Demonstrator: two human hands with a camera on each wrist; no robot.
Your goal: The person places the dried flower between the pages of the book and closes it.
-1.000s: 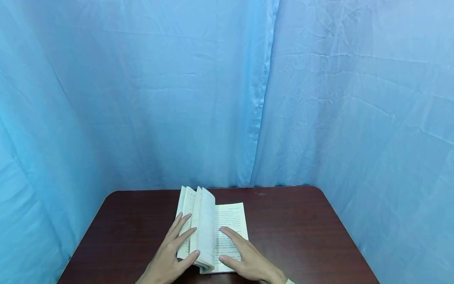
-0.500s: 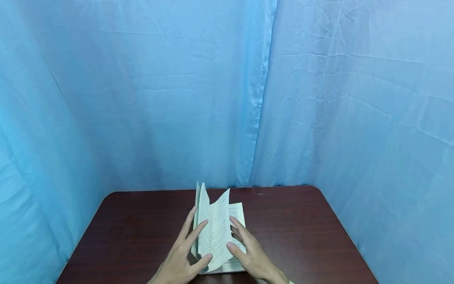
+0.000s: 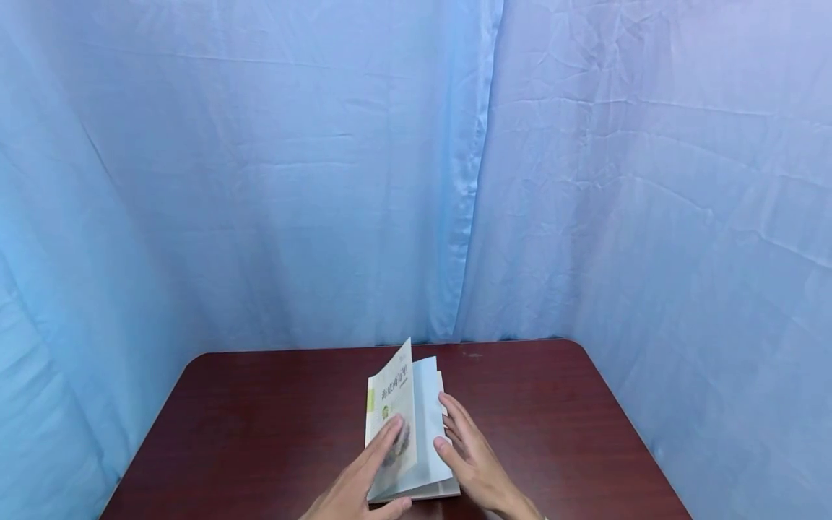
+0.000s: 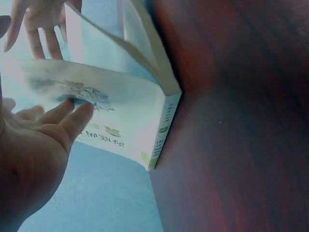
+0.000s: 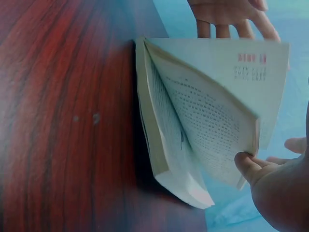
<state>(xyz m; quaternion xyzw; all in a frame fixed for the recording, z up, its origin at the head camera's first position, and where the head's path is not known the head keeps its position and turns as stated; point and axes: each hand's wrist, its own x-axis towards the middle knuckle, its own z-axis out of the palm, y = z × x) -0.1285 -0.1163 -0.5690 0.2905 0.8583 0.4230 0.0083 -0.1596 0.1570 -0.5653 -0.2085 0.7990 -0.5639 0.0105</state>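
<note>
A paperback book (image 3: pixel 425 426) stands partly closed on the table, its pale front cover (image 4: pixel 130 94) raised at an angle and a block of pages (image 5: pixel 212 116) lifted inside. In the head view, my left hand (image 3: pixel 357 477) lies against the outside of the cover with its fingers extended. Its fingertips touch the printed picture in the left wrist view. My right hand (image 3: pixel 477 462) is at the opposite side, by the free edges of the pages. One of its fingertips touches the corner of the lifted pages in the right wrist view; its remaining fingers are partly hidden.
The dark red-brown wooden table (image 3: pixel 552 426) extends on both sides of the book, with rounded far corners. Light blue curtains (image 3: pixel 292 180) hang behind the table and along its sides.
The left hand has moved right, swinging the left-hand pages and front cover over towards the right. The cover's outside now shows. The right hand has shifted slightly right.
</note>
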